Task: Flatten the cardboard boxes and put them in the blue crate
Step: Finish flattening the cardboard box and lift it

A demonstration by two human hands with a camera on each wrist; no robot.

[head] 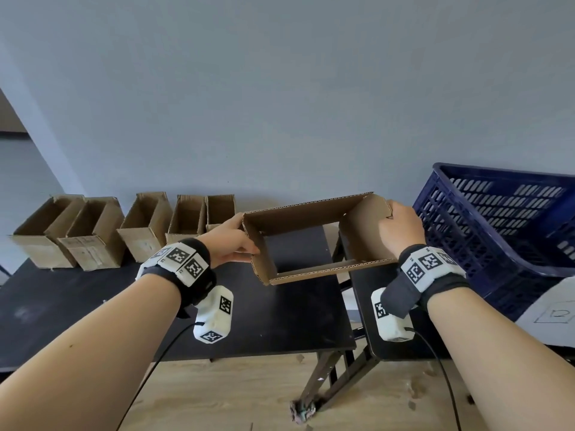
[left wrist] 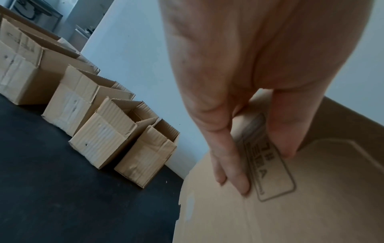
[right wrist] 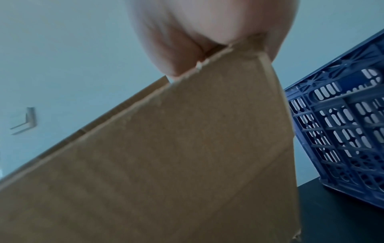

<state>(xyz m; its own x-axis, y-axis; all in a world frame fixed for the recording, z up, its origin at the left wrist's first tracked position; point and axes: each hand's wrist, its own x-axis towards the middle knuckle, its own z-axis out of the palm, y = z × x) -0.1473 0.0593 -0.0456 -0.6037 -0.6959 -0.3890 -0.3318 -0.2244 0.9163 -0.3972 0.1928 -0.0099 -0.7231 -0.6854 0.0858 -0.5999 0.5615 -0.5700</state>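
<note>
Head view: my left hand (head: 231, 241) and right hand (head: 401, 231) each grip an end of an open box (head: 314, 237), held above the table (head: 93, 306), unflattened. Five boxes (head: 130, 228) wait; the blue crate (head: 497, 231) looks empty, I think.

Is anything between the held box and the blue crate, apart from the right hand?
No. In the head view only the right hand, gripping the held box's right end, sits before the blue crate; the right wrist view shows bare wall and tabletop.
</note>
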